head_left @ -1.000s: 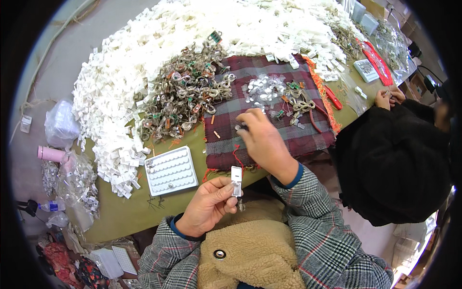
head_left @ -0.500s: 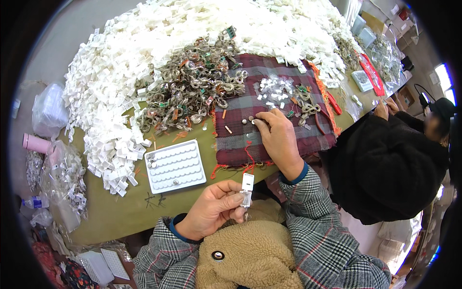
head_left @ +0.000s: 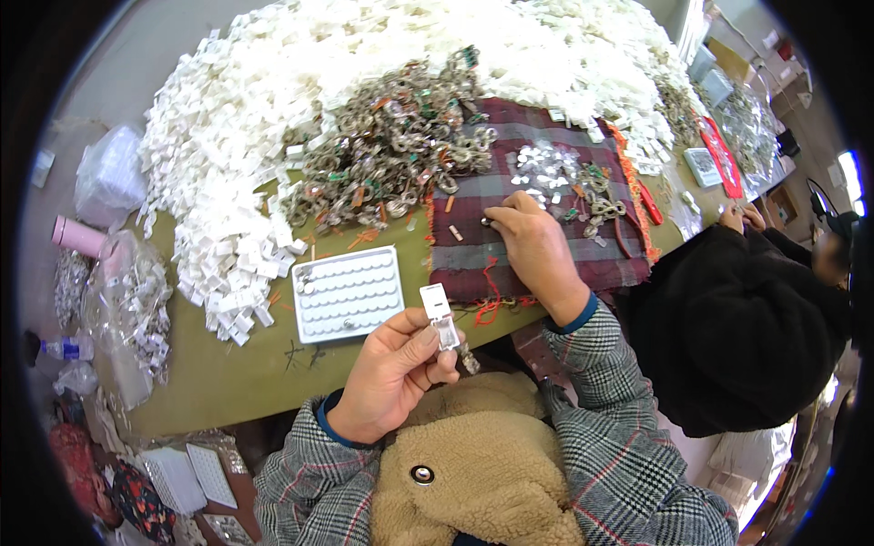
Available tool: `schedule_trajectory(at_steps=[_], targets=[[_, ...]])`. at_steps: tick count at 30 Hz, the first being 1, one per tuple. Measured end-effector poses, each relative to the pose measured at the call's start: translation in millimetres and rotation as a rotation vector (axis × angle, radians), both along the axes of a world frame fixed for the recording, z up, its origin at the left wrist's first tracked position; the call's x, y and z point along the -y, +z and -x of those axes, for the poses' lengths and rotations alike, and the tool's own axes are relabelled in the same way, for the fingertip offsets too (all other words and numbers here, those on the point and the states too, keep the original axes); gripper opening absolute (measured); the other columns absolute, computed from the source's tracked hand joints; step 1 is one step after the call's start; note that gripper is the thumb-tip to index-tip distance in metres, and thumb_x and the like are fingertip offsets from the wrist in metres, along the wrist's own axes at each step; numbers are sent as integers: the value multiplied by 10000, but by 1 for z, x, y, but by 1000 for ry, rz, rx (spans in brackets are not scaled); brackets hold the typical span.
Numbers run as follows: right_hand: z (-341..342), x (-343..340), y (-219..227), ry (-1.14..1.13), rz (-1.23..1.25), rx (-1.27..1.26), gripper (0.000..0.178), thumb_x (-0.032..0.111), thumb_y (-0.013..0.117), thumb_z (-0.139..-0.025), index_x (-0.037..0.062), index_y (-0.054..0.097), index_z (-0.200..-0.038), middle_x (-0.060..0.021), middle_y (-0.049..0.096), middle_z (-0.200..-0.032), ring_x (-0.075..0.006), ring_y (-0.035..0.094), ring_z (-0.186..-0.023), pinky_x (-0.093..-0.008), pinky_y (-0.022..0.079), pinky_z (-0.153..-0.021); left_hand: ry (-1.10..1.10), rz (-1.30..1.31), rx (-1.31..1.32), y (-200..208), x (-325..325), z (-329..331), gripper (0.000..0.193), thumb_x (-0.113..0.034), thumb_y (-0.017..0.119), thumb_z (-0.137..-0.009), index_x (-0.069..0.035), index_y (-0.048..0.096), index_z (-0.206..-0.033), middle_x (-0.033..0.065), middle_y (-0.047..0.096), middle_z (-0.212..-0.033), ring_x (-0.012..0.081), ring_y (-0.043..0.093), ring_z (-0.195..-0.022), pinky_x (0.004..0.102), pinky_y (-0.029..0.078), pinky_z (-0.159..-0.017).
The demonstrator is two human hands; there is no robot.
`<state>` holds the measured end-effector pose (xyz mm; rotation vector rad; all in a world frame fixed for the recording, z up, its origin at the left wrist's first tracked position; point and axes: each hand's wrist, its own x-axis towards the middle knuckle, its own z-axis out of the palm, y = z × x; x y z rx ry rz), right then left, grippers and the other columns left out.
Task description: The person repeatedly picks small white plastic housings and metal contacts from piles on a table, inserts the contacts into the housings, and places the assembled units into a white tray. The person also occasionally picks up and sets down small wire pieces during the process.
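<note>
My left hand [head_left: 393,371] pinches a small white hinged plastic case [head_left: 435,302]. Its lid stands open above a shallow see-through compartment. A short bundle of coiled cable [head_left: 469,360] hangs beside those fingers. My right hand [head_left: 539,244] rests over a dark plaid cloth [head_left: 464,259], thumb and fingertips closed together. At its fingertips shows a small silver button cell [head_left: 485,221], partly covered. Left of the cloth lies a white tray [head_left: 349,334] with scalloped rows; a few silver button cells [head_left: 305,284] sit in it.
A huge heap of white plastic cases [head_left: 228,136] covers the table's far side, with a pile of coiled cables [head_left: 391,146] before it. Small clear-and-white pieces [head_left: 542,168] and red-handled pliers [head_left: 650,205] lie right. A co-worker in black [head_left: 737,328] sits at right.
The view has shifted slightly. My left hand has lifted the open case up and leftward, away from the red threads. My right hand stays by the button cells; only one shows there now.
</note>
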<state>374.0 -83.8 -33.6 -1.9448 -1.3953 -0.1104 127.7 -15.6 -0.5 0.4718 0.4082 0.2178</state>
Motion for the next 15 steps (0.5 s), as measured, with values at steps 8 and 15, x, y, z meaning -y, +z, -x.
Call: schedule_trajectory(at_steps=[8,15], targets=[[26,3,28,70,-27,-103,83,-24,626,-854,4,640,-931,-142,593,-899,-318,627,-767,-386,519,-698,94,-93,87,-3,-3,18,239,-72,548,-1008,-12,563,-1238,177,660,-1133,167,692,-880,330,633,-785],[136,31,57,340,-181,-332,173,-94,708,-792,-27,665,-947,-128,629,-957,-214,645,-807,-297,530,-698,196,-98,79,-9,5,40,174,-59,585,-990,-10,588,-1157,79,665,-964,158,691,-841,332,627,-781]])
